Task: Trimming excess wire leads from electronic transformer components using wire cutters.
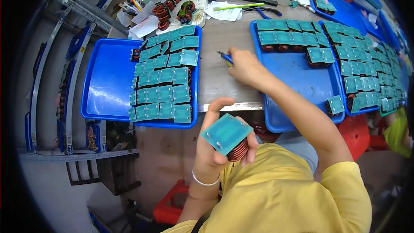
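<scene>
Left grip (208, 154) half-curled, holding teal square board (227, 133) with copper-coloured wire coil (238, 151) past near edge of grey-brown tabletop (211, 80) — slackening risking drop. Right grip (247, 67) closed, holding blue-and-yellow metal-tipped hand tool (226, 58) — careless swing risking nicked coil.

The left hand (210, 153), a pale bangle (206, 184) at its wrist, holds a copper-wound coil (238, 151) capped by a square teal board (227, 133). Over the worktop (220, 82), the right hand (248, 67) grips small blue-and-yellow-handled pliers (227, 58), their tip pointing up and left.

The left blue tray (108, 86) carries rows of board-capped coils (159, 77) on its right side. The right forearm crosses a middle blue tray (282, 67), which has rows along its far end, a pair near its right wall and one piece at the near right corner. Beyond it, further rows (353, 67) sit packed together. At the back, a lime-green stick (241, 6) lies across white paper (228, 15).
</scene>
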Tool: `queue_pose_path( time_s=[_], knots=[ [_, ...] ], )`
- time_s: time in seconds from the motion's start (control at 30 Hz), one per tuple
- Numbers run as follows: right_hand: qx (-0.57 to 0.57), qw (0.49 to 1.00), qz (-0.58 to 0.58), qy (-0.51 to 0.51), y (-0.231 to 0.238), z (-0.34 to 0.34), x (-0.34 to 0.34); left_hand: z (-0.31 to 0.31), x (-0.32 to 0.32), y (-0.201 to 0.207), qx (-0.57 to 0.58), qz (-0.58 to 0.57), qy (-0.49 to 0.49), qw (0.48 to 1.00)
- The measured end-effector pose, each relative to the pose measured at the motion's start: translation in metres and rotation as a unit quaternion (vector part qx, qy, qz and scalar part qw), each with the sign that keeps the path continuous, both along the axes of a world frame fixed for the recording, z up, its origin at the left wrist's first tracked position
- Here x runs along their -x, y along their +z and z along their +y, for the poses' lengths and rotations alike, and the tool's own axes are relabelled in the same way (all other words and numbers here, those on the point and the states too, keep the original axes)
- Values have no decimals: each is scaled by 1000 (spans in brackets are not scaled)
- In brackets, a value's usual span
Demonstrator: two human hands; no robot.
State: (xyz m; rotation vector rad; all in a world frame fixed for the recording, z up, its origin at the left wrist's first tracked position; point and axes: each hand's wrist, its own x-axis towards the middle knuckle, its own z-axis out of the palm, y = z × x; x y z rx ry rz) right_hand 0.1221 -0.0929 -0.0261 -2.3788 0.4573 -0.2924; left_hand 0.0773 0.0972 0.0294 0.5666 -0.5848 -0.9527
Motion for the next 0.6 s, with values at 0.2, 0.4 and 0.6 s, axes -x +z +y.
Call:
queue_pose_path(
  time_s=[0.2, 0.4, 0.6],
  knots=[
    [-151, 986, -65, 14, 39, -10, 65, -21, 3, -11, 206, 235, -203, 928],
    [-297, 942, -153, 27, 54, -13, 138, -41, 10, -11, 275, 322, -307, 852],
    [-418, 901, -107, -32, 78, -14, 193, -50, 11, -12, 228, 226, -259, 911]
  ],
)
